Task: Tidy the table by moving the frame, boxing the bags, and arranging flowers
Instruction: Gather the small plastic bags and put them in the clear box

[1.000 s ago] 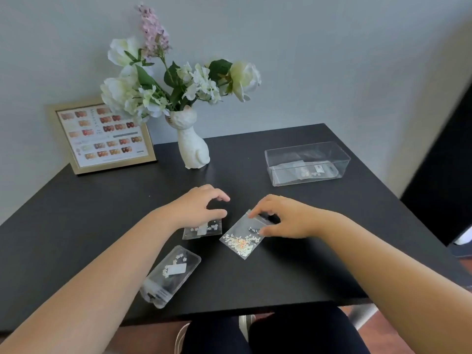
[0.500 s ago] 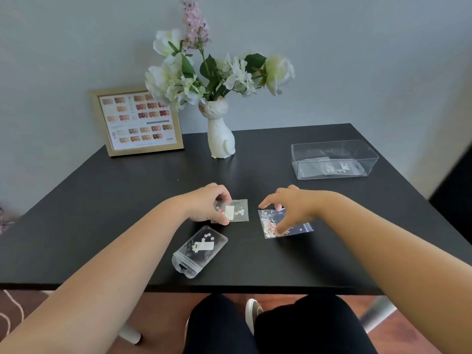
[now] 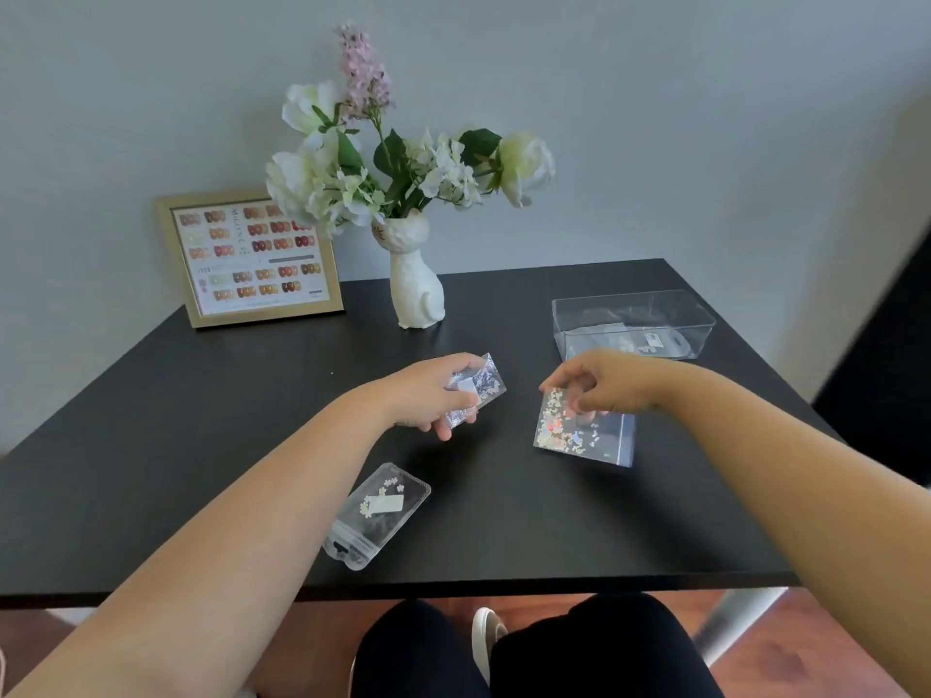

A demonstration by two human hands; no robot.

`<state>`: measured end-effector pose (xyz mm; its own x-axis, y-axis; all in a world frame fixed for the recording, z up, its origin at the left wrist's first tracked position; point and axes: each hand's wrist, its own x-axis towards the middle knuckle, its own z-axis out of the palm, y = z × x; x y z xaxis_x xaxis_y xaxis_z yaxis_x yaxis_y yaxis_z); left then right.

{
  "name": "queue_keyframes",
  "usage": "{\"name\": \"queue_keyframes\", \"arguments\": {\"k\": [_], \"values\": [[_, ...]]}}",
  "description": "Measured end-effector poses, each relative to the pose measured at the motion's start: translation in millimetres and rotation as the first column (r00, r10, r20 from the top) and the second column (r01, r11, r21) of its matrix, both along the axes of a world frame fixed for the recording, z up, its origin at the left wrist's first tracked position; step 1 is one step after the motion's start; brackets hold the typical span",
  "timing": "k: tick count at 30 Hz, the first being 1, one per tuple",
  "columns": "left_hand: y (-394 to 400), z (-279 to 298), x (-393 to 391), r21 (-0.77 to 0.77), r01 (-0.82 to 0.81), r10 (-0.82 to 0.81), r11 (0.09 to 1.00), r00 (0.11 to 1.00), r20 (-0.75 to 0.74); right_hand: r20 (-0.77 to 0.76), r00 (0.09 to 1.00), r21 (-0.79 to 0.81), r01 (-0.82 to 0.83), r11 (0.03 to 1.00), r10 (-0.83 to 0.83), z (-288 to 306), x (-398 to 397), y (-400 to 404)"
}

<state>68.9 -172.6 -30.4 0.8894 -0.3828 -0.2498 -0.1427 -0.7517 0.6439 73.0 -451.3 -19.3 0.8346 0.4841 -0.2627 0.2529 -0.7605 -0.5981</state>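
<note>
While third bag (image 3: 377,513) lies on table (image 3: 151,420), each grip (image 3: 433,395) (image 3: 599,382) pinches bag.

A black tabletop (image 3: 504,521) is seen set against a pale grey wall (image 3: 705,118). Below its near edge, wooden flooring (image 3: 786,657) and a metal table leg (image 3: 740,622) are shown, with dark trousers (image 3: 579,652) and a white shoe (image 3: 486,637).

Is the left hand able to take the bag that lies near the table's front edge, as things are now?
Probably not at once: the left hand already holds a small bag. The flat bag lies uncovered just beneath that forearm, so once the grip is freed, the way looks open.
</note>
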Motion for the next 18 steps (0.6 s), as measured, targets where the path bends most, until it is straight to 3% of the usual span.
{"name": "queue_keyframes", "arguments": {"k": [6, 12, 15, 18], "values": [[-43.7, 19.6, 22.3, -0.084, 0.021, -0.006, 0.996, 0.984, 0.179, 0.226, 0.939, 0.167, 0.224, 0.960, -0.258, 28.4, 30.3, -46.6], [-86.7, 25.9, 41.4, -0.068, 0.020, 0.005, 0.997, 0.934, 0.358, 0.427, 0.706, 0.407, 0.408, 0.817, -0.565, 43.4, 71.0, -82.8], [-102.2, 27.4, 46.5, -0.023, 0.022, -0.009, 0.999, 0.878, 0.478, 0.430, 0.696, 0.398, 0.425, 0.813, -0.575, 42.4, 84.8, -92.6], [-109.6, 29.2, 54.6, -0.025, -0.023, 0.033, 0.999, 0.827, 0.562, 0.423, 0.738, 0.289, 0.440, 0.850, -0.525, 33.4, 90.5, -93.8]]}}
